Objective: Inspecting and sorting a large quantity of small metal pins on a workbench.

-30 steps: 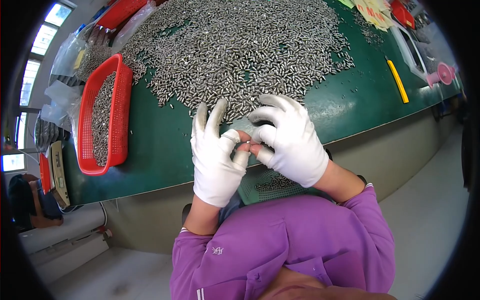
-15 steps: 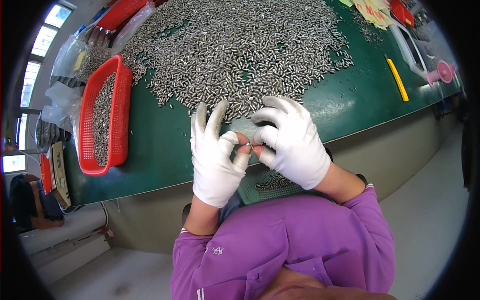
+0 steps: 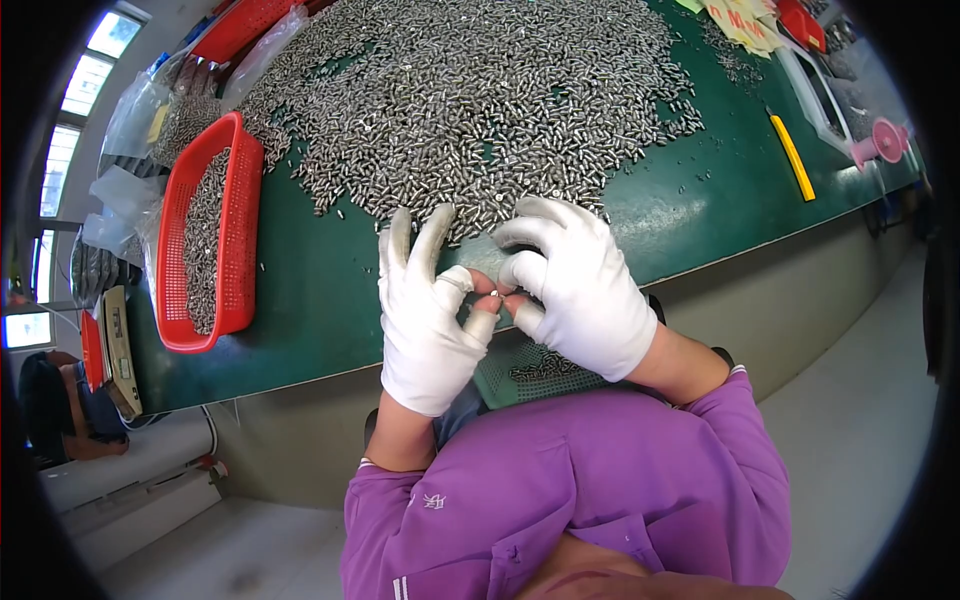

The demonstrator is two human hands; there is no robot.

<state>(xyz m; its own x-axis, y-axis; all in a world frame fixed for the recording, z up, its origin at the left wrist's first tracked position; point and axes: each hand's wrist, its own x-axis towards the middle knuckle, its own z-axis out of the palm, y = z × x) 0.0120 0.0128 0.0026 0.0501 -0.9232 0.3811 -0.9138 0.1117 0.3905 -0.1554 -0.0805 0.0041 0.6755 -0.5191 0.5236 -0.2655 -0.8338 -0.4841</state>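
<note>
Both my hands wear white gloves with the thumb and index fingertips bare. Between those bare tips sits a tiny silvery metal part (image 3: 495,294), mostly covered by the fingers. My left hand (image 3: 425,330) pinches it from the left, its other fingers stretched toward the pile. From the right, my right hand (image 3: 590,290) closes thumb and index finger on the same part, with its remaining fingers curved. A wide pile of small bullet-shaped metal pins (image 3: 470,120) covers the far table just beyond my fingertips. Below my hands, a green basket (image 3: 491,388) holds more dark metal pieces.
A red perforated basket (image 3: 242,250) with small metal parts stands left on the green table (image 3: 310,335). Farther left is a scale (image 3: 120,345). At right lie a yellow-handled tool (image 3: 793,160), a white frame (image 3: 812,95) and a pink round object (image 3: 886,141).
My right hand has shifted slightly left, its fingers nearer the left hand. The pinch on the small part continues, and the surroundings look the same.
</note>
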